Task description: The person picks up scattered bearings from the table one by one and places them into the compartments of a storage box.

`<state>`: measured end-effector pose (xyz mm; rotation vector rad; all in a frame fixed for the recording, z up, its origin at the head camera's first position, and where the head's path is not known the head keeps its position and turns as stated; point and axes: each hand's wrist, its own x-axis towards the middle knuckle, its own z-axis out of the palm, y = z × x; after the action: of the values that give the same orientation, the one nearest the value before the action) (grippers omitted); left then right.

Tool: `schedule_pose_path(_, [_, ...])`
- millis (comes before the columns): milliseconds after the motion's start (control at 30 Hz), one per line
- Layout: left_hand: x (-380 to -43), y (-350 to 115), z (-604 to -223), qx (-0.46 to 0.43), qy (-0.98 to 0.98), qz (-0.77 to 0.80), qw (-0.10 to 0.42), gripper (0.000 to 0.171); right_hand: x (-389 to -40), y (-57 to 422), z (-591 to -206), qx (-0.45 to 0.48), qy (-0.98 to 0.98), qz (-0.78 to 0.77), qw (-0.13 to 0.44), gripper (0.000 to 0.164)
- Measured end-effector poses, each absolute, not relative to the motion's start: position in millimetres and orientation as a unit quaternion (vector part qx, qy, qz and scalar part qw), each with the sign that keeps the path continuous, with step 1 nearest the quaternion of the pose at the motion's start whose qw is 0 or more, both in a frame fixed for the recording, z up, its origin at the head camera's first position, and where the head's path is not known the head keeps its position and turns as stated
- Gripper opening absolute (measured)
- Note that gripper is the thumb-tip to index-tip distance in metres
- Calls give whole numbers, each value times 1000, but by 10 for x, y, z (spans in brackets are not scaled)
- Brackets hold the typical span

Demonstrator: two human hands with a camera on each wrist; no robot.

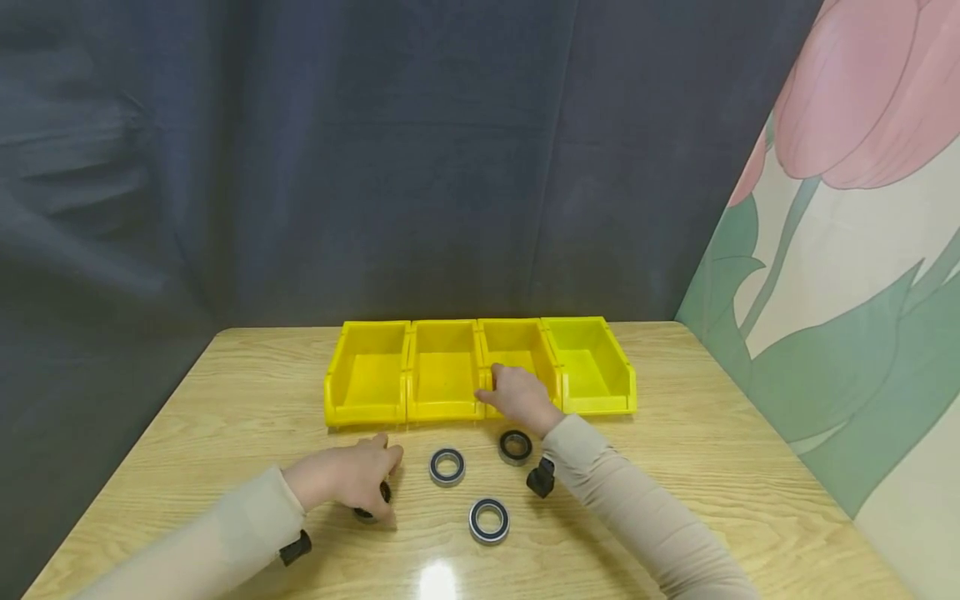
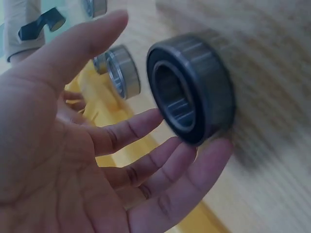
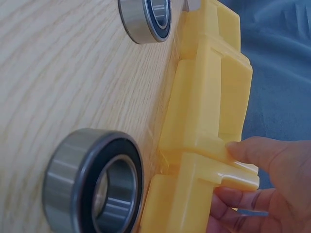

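Head cam's got the left hand (image 1: pixel 348 475) spread open over a metal ring (image 2: pixel 216 92) on the table (image 1: pixel 247 400), fingertips right at it, can't tell if touching. Right hand (image 1: pixel 522 400) is pinching the walls where the two middle yellow bins (image 1: pixel 446 410) meet. Three other rings (image 1: pixel 489 537) lie nearby, flat.

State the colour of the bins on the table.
Yellow; the bins show best in the head view.
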<state>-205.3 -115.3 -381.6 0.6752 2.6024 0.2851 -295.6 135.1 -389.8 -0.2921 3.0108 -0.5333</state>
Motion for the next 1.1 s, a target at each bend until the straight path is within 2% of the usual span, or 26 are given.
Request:
schedule_pose_path(433, [-1964,-1093,-3839,247,942,56,219,59,-2942,1346,-3908,-98,981,-164,31,45])
schedule_pose_path(800, [-1975,-1127,-3866,286,938,50,192,51,-2935,1341,-3897,-102,981,-163,28,42])
schedule_pose_path(1100, [-1985,-1177,-3810,293,933,71,196,49,-2946,1355,-3911,-100,980,-167,30,44])
